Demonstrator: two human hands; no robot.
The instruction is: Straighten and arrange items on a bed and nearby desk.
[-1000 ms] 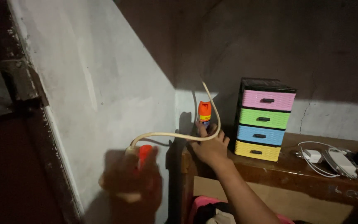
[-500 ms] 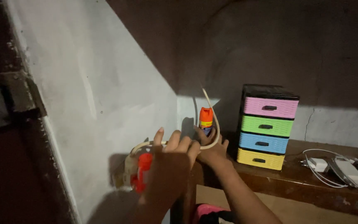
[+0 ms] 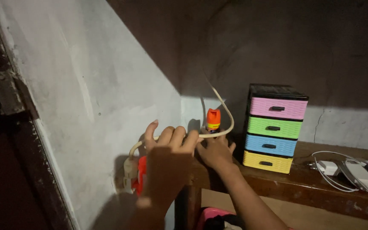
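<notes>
the left hand [image 3: 167, 159] was raised left of the drawers [image 3: 274, 123], fingers curled loosely over the cream cable [image 3: 222, 132], touching it; whether it gripped could not be told. the right hand [image 3: 215, 152] rested just left of the drawers on the table [image 3: 303, 181], around the base of the orange can [image 3: 212, 120], its closure unclear. the cable looped behind the can and ran down to a plug [image 3: 129, 168] by a red piece [image 3: 142, 176], far left of the drawers. white chargers [image 3: 346, 168] lay right of the drawers.
</notes>
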